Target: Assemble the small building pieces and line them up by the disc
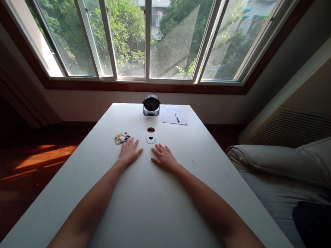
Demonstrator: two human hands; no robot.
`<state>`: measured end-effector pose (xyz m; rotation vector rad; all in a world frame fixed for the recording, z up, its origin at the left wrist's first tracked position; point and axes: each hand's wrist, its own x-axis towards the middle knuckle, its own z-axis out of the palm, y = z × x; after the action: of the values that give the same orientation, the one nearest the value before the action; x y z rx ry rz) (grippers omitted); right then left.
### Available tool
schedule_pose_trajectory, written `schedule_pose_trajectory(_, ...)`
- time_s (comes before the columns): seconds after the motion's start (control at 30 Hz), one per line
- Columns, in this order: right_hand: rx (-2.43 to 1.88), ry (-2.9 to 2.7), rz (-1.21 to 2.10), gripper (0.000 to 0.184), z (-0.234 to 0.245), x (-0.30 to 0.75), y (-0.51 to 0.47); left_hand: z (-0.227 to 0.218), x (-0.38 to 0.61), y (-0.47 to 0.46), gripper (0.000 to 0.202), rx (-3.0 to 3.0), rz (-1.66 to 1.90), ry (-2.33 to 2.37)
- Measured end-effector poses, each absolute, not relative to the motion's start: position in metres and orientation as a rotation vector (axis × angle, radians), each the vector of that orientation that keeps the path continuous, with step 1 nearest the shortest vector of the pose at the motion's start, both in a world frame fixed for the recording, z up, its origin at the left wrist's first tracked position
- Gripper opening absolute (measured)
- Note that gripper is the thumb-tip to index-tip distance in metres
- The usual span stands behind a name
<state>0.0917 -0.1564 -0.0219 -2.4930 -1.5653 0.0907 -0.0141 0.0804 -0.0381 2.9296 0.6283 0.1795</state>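
Both hands lie palm down on a white table, arms stretched forward. My left hand is open with fingers spread, its fingertips at the edge of a small pile of tan, white and black bits; the bits are too small to name. My right hand is also open and flat, holding nothing. Between and just beyond the fingertips is a silvery ring-shaped piece with a dark centre. Behind it, a round hole shows in the tabletop.
At the table's far edge stands a round black device in a silvery frame. To its right lies a written sheet of paper with a pen on it. A padded grey sofa borders the right side; windows are ahead.
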Motion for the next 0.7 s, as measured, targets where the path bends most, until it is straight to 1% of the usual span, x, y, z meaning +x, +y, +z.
schedule_pose_trajectory(0.17,-2.481,-1.56,0.098,0.067,-0.018,0.09,-0.158,-0.038,-0.019,0.083,0.072,2.925,0.205,0.657)
schedule_pose_trajectory(0.33,-2.485,-1.548,0.103,0.065,-0.014,0.089,-0.159,-0.035,-0.028,0.078,0.063,2.981,0.2,0.35)
schedule_pose_trajectory(0.4,-2.522,-1.512,0.076,0.067,-0.014,0.088,-0.158,-0.032,-0.03,0.073,0.065,2.99,0.173,0.251)
schedule_pose_trajectory(0.57,-2.598,-1.457,0.137,0.084,-0.015,0.086,-0.154,-0.027,-0.033,0.058,0.074,3.01,0.091,0.095)
schedule_pose_trajectory(0.7,-2.618,-1.486,0.199,0.088,-0.016,0.088,-0.153,-0.025,-0.034,0.057,0.081,2.999,0.014,0.041)
